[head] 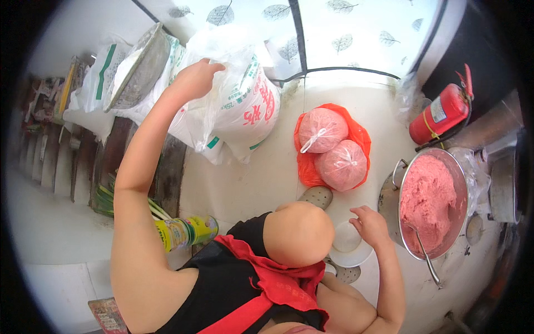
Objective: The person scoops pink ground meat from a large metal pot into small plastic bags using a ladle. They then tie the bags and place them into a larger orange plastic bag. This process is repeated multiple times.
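My left hand (pixel 196 81) is stretched out over a clear plastic bag (pixel 208 108) that lies against a white printed sack (pixel 260 102). Its fingertips meet the film, but whether they grip it is hidden. My right hand (pixel 371 227) hovers at the edge of a white bowl (pixel 354 256) on the floor, fingers apart and holding nothing. Right of it, a large metal pot (pixel 388 200) contains pink minced meat (pixel 429 200), with a metal-handled utensil (pixel 427 261) stuck in. Two tied clear bags of pink mince (pixel 323 129) rest on a red plastic bag (pixel 306 175).
A metal basin (pixel 144 73) of white powder tilts on the sacks at left. Below are green onions (pixel 158 208) and a yellow-green can (pixel 192 231). A red fire extinguisher (pixel 442 112) stands behind the pot. My knee (pixel 298 234) and perforated shoes (pixel 317 197) are between my hands.
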### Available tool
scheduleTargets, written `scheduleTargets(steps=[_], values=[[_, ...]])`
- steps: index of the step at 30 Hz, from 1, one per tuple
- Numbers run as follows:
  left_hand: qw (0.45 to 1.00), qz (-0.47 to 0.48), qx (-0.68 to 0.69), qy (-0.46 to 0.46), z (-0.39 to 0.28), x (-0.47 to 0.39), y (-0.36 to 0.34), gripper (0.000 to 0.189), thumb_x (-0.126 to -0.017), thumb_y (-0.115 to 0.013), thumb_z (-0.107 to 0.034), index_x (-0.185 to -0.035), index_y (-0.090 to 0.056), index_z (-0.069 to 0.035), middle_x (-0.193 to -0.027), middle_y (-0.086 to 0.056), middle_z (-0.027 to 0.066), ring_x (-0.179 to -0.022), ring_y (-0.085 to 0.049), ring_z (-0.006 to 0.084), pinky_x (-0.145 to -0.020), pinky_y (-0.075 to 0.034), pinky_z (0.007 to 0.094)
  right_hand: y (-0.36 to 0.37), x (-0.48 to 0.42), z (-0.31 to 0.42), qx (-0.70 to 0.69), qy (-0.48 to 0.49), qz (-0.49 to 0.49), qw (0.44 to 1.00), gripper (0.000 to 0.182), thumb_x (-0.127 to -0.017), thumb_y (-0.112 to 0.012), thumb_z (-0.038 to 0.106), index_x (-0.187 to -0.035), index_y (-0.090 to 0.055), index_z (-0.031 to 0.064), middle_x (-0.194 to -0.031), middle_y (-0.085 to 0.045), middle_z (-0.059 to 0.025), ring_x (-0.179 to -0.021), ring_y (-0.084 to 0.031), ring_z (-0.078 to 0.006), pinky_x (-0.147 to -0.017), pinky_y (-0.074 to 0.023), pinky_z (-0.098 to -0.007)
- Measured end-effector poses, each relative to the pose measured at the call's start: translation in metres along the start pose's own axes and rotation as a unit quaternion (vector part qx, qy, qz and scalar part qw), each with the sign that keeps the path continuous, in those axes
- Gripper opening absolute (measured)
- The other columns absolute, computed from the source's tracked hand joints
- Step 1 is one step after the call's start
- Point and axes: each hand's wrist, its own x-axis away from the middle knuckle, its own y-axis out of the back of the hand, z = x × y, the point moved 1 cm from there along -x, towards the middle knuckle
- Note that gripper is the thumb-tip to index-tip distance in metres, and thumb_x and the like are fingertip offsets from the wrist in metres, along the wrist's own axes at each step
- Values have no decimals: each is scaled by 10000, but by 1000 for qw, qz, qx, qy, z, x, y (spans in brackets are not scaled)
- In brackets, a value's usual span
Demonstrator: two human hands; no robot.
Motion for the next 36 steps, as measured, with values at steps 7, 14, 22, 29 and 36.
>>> scheduleTargets(steps=[7, 14, 22, 29, 36], values=[[960, -18, 263, 99, 34, -34, 33, 146, -780, -644, -113, -891, -659, -19, -729, -618, 119, -765, -638, 240, -707, -515, 336, -6, 29, 8, -21, 10, -44, 999, 272, -844, -661, 204, -1087, -651, 84, -983, -642, -116, -831, -645, -284, -746, -500, -402], [951, -290, 105, 20, 40, 6, 61, 179, -769, -680, -67, -937, -622, -46, -760, -573, 126, -725, -581, 276, -722, -485, 375, 9, 21, 31, -24, 11, -45, 999, 270, -847, -649, 215, -1086, -652, 90, -1001, -648, -129, -895, -635, -310, -774, -499, -422], [876, -477, 43, -63, 17, 55, 83, 223, -816, -595, -4, -1030, -617, -64, -997, -597, 100, -800, -604, 222, -700, -498, 310, 27, 23, 48, 0, 19, -50, 999, 272, -847, -660, 202, -1086, -652, 73, -1006, -648, -105, -845, -643, -275, -742, -499, -388], [481, -545, 678, 109, 73, 59, 95, 210, -934, -478, -34, -1139, -493, 4, -1046, -572, 117, -933, -593, 209, -744, -510, 331, 24, 26, 51, -21, 6, -33, 999, 279, -845, -662, 205, -1089, -655, 70, -1011, -649, -106, -849, -638, -274, -750, -495, -385], [498, -595, 627, -69, -32, 106, 120, 293, -963, -479, -135, -1205, -352, -26, -1259, -482, 229, -1111, -543, 353, -940, -494, 518, 26, 27, 52, -69, 7, -49, 996, 277, -833, -672, 175, -1087, -656, 66, -976, -652, -116, -823, -631, -274, -747, -493, -370]])
